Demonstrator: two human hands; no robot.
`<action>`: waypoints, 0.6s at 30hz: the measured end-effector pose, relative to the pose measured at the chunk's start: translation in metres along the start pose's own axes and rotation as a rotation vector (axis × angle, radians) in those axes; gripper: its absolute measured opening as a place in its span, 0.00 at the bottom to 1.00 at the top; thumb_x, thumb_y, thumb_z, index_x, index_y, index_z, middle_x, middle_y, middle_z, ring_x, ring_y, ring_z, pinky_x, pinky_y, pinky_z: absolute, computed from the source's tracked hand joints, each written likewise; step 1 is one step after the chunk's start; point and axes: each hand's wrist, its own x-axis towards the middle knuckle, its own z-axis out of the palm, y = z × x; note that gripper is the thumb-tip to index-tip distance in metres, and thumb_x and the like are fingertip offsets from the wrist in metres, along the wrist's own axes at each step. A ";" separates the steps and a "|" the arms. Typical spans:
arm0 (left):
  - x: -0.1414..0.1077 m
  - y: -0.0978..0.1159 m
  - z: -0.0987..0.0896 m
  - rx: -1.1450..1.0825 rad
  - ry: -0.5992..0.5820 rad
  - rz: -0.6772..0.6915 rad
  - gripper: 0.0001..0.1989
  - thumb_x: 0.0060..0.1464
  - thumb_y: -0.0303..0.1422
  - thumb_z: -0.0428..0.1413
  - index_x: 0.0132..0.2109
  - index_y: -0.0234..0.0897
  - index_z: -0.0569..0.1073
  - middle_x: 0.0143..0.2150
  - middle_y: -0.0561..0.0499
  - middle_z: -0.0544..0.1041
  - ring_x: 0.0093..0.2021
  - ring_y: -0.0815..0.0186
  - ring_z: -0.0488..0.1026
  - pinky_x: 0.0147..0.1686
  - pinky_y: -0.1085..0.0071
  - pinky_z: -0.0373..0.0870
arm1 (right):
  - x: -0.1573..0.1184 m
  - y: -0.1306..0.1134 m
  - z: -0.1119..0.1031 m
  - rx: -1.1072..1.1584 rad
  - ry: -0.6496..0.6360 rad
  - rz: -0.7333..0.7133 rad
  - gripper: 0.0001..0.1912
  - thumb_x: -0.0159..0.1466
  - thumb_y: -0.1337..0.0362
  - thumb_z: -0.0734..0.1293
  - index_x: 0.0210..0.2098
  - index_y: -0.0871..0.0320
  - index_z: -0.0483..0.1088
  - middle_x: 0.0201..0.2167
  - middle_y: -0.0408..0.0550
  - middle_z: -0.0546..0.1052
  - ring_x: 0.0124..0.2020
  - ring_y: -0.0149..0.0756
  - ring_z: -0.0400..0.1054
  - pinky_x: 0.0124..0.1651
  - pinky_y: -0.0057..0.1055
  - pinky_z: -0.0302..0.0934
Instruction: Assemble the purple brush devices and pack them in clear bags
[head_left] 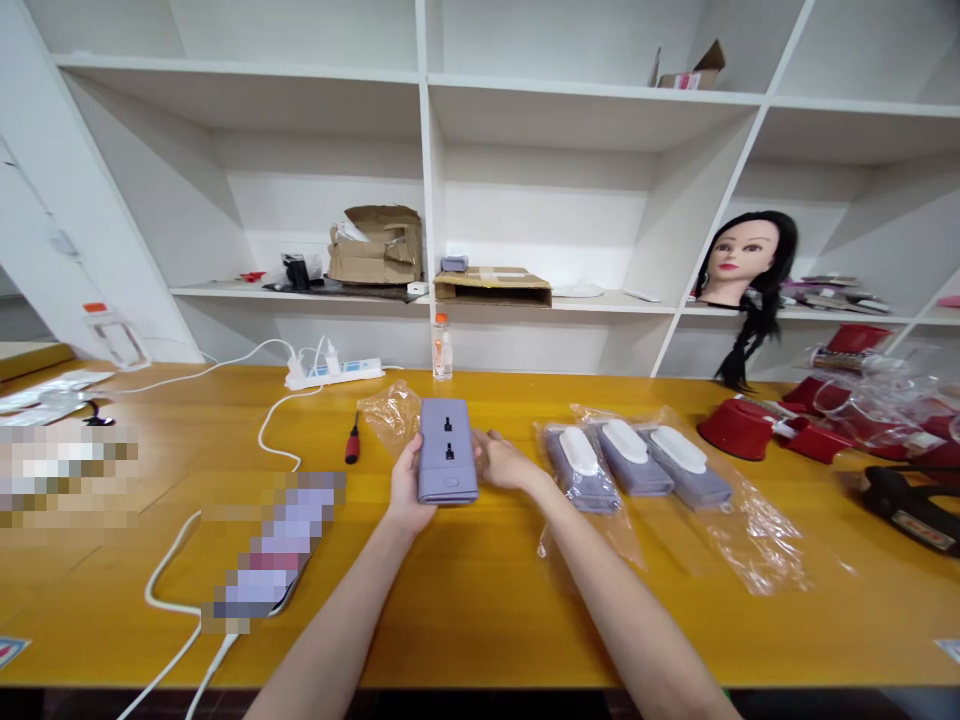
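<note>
Obstacles alongside: screwdriver (352, 445), bagged cases (636, 478)

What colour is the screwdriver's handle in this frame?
The handle is red with some black, seen in the head view, the only one.

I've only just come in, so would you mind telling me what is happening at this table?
A person's left hand holds a purple rectangular item with two small black fittings, while the right hand is at its right side. On the right, three purple items with white oval pieces lie on clear plastic. A red-handled screwdriver lies to the left.
</note>
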 end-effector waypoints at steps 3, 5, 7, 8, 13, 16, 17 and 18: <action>0.001 -0.004 0.003 0.018 0.132 0.020 0.19 0.50 0.39 0.51 0.47 0.32 0.70 0.37 0.44 0.78 0.40 0.55 0.74 0.43 0.57 0.68 | -0.015 0.001 -0.006 0.154 0.097 0.008 0.18 0.58 0.67 0.59 0.48 0.59 0.64 0.48 0.55 0.69 0.48 0.41 0.64 0.47 0.35 0.56; 0.000 -0.006 0.006 0.047 0.171 0.040 0.16 0.51 0.37 0.50 0.43 0.32 0.71 0.34 0.45 0.78 0.39 0.56 0.75 0.42 0.58 0.69 | -0.029 -0.001 -0.005 0.260 0.107 0.032 0.18 0.62 0.64 0.53 0.49 0.59 0.62 0.46 0.55 0.71 0.43 0.38 0.68 0.43 0.35 0.60; -0.003 -0.008 0.009 0.084 0.149 0.062 0.16 0.52 0.37 0.47 0.41 0.32 0.72 0.33 0.45 0.78 0.37 0.55 0.75 0.41 0.57 0.69 | -0.042 -0.006 0.000 0.479 0.001 0.066 0.17 0.61 0.61 0.54 0.48 0.57 0.61 0.41 0.51 0.74 0.35 0.35 0.71 0.35 0.31 0.62; -0.004 -0.009 0.009 0.098 0.125 0.073 0.17 0.52 0.38 0.46 0.41 0.32 0.72 0.33 0.45 0.78 0.37 0.55 0.75 0.41 0.57 0.69 | -0.048 -0.008 0.003 0.662 -0.079 0.099 0.17 0.59 0.60 0.57 0.47 0.56 0.61 0.39 0.49 0.74 0.32 0.34 0.72 0.32 0.30 0.62; -0.007 -0.016 0.011 0.129 0.081 0.131 0.18 0.50 0.39 0.46 0.40 0.31 0.73 0.33 0.43 0.78 0.38 0.53 0.74 0.41 0.56 0.68 | -0.058 -0.013 0.016 1.226 -0.277 0.202 0.21 0.47 0.67 0.66 0.41 0.56 0.62 0.31 0.42 0.74 0.24 0.30 0.71 0.29 0.26 0.60; -0.007 -0.020 0.011 0.119 0.088 0.170 0.18 0.49 0.39 0.48 0.39 0.31 0.73 0.34 0.43 0.78 0.41 0.51 0.73 0.43 0.56 0.67 | -0.057 -0.011 0.019 1.294 -0.326 0.191 0.18 0.45 0.69 0.67 0.37 0.58 0.64 0.26 0.41 0.74 0.21 0.30 0.70 0.27 0.26 0.60; -0.007 -0.021 0.011 0.113 0.083 0.179 0.18 0.48 0.39 0.48 0.39 0.31 0.73 0.34 0.43 0.78 0.42 0.51 0.73 0.44 0.56 0.67 | -0.057 -0.011 0.020 1.311 -0.348 0.182 0.17 0.45 0.69 0.67 0.36 0.59 0.65 0.25 0.42 0.74 0.20 0.30 0.69 0.26 0.26 0.59; -0.008 -0.021 0.012 0.110 0.072 0.181 0.18 0.48 0.40 0.48 0.40 0.31 0.73 0.35 0.43 0.78 0.43 0.51 0.72 0.45 0.56 0.66 | -0.058 -0.010 0.021 1.321 -0.368 0.177 0.16 0.45 0.69 0.68 0.35 0.59 0.65 0.24 0.42 0.73 0.19 0.30 0.69 0.25 0.26 0.59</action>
